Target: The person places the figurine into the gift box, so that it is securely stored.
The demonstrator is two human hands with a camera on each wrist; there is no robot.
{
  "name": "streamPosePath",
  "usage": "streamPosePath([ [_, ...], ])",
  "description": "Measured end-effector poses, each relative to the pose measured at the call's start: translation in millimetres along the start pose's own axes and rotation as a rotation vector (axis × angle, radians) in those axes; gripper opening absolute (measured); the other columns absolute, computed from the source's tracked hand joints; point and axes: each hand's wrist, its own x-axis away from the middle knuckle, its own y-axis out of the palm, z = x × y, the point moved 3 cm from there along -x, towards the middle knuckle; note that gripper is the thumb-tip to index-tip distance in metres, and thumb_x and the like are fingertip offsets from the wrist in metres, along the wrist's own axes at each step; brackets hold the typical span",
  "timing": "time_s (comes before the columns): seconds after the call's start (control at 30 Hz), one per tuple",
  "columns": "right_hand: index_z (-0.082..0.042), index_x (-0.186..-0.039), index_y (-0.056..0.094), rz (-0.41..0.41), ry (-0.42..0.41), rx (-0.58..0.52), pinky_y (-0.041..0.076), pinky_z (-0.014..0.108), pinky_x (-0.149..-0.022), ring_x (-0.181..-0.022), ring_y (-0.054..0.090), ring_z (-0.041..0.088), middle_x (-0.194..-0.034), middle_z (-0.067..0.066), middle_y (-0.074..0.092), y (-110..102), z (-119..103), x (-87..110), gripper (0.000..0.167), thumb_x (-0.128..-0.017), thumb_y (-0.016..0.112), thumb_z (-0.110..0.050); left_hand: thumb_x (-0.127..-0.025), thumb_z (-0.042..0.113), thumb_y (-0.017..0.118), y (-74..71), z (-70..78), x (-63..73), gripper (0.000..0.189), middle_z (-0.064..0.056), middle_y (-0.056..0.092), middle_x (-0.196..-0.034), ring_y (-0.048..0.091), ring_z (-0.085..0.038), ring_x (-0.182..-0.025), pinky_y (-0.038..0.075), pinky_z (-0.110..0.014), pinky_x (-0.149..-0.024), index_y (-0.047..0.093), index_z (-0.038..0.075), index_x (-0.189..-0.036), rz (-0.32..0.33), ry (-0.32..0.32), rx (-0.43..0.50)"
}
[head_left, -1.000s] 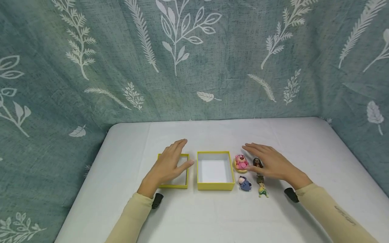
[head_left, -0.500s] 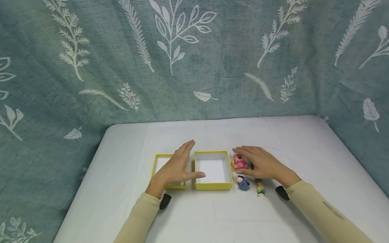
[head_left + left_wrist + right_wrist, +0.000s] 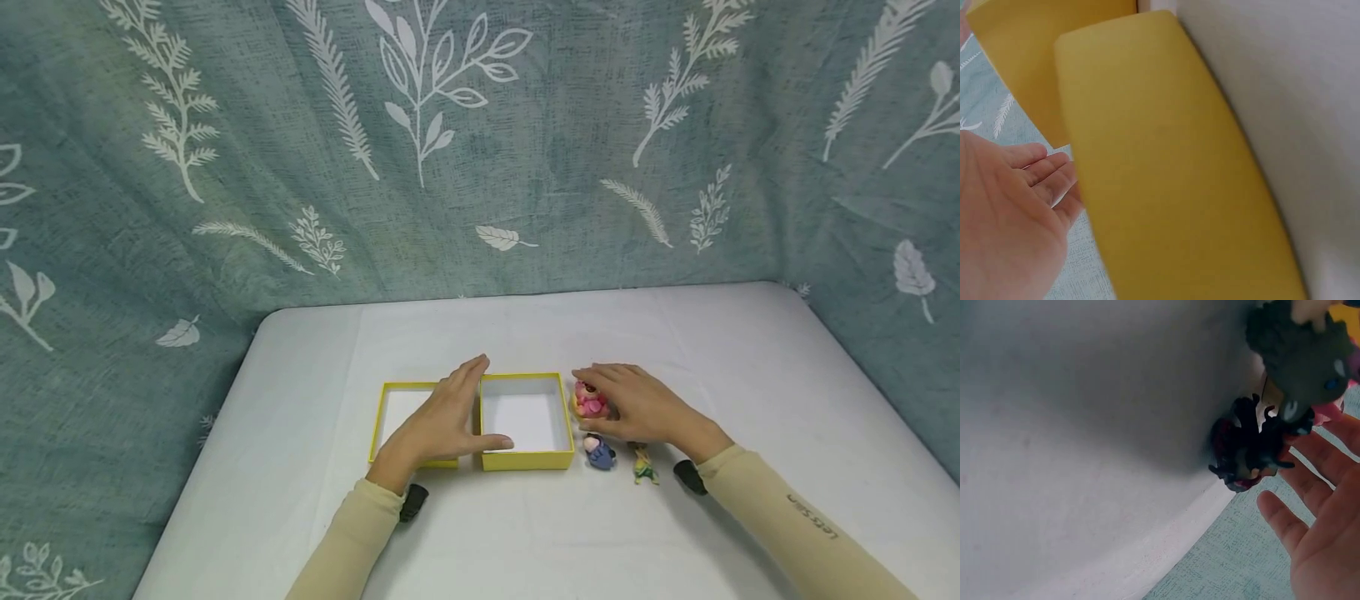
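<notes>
In the head view my left hand [image 3: 444, 421] hangs over the gap between a shallow yellow box lid [image 3: 401, 407] and a deeper open yellow box [image 3: 527, 461]. Its fingers are extended, and its thumb reaches over the box's near left corner. My right hand [image 3: 645, 406] is around the right side of a pink bear figurine [image 3: 591, 405], fingers slightly bent; no grip shows. Just nearer lies a blue-clad figurine [image 3: 599, 452], with a green-and-yellow figurine [image 3: 643, 467] to its right. In the right wrist view, spread fingers [image 3: 1297, 481] are beside a dark figurine [image 3: 1250, 447].
A white cloth [image 3: 525, 533] covers the table beneath everything. Behind it hangs a green-blue curtain [image 3: 562, 167] with white leaf prints. A grey-headed figurine [image 3: 1300, 362] is close to the right wrist camera. The lid's yellow wall [image 3: 1160, 156] fills much of the left wrist view.
My left hand has moved right, from above the lid to the box's left edge. My right hand has moved left to the pink bear figurine and now covers the dark-haired figurine.
</notes>
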Motion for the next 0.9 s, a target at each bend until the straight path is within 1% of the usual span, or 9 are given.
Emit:
streamPosePath([
  [0.2, -0.007, -0.140, 0.051, -0.007, 0.028, 0.013, 0.034, 0.058, -0.110, -0.134, 0.045, 0.038, -0.144, 0.018, 0.050, -0.3, 1.8, 0.0, 0.070, -0.086, 0.070, -0.048, -0.080, 0.065, 0.069, 2.8, 1.9, -1.0, 0.112, -0.009, 0.020, -0.162, 0.022, -0.027, -0.149, 0.026, -0.047, -0.119, 0.013, 0.006, -0.157, 0.000, 0.024, -0.021],
  [0.37, -0.006, -0.138, 0.054, 0.000, 0.035, 0.004, 0.034, 0.058, -0.110, -0.133, 0.045, 0.039, -0.143, 0.018, 0.051, -0.4, 1.7, -1.4, 0.067, -0.087, 0.070, -0.047, -0.081, 0.066, 0.067, 4.9, 2.2, -1.4, 0.110, -0.009, 0.022, -0.161, 0.024, -0.026, -0.148, 0.024, -0.047, -0.120, 0.015, 0.006, -0.157, -0.002, 0.020, -0.031],
  [0.6, -0.004, -0.134, 0.056, -0.004, 0.038, -0.023, 0.034, 0.057, -0.110, -0.133, 0.046, 0.039, -0.140, 0.017, 0.053, 1.5, 5.7, -4.5, 0.068, -0.083, 0.075, -0.045, -0.081, 0.068, 0.066, 7.9, 1.0, -2.2, 0.110, -0.009, 0.022, -0.161, 0.024, -0.026, -0.148, 0.024, -0.047, -0.120, 0.015, 0.006, -0.157, -0.013, 0.015, -0.023],
  [0.7, -0.004, -0.134, 0.055, -0.002, 0.031, -0.027, 0.035, 0.058, -0.109, -0.132, 0.046, 0.039, -0.140, 0.018, 0.052, 2.6, 6.9, -4.5, 0.070, -0.082, 0.077, -0.044, -0.077, 0.071, 0.067, 7.2, 0.0, -2.0, 0.115, -0.008, 0.022, -0.161, 0.024, -0.025, -0.148, 0.025, -0.047, -0.120, 0.013, 0.008, -0.157, -0.023, 0.006, -0.008],
  [0.8, -0.003, -0.135, 0.054, 0.002, 0.022, -0.023, 0.036, 0.057, -0.109, -0.131, 0.047, 0.039, -0.139, 0.019, 0.053, 2.9, 6.6, -4.2, 0.072, -0.080, 0.079, -0.043, -0.070, 0.073, 0.071, 4.5, -1.6, -1.6, 0.123, -0.007, 0.023, -0.161, 0.024, -0.024, -0.148, 0.026, -0.046, -0.119, 0.013, 0.008, -0.157, -0.025, 0.000, 0.014],
  [0.9, -0.004, -0.133, 0.054, 0.012, 0.014, -0.023, 0.037, 0.057, -0.108, -0.129, 0.049, 0.038, -0.136, 0.018, 0.055, 2.4, 5.9, -4.5, 0.069, -0.081, 0.079, -0.042, -0.064, 0.072, 0.077, 1.3, -3.4, -0.4, 0.128, -0.004, 0.024, -0.160, 0.027, -0.022, -0.147, 0.029, -0.044, -0.118, 0.015, 0.010, -0.157, -0.024, -0.003, 0.049],
])
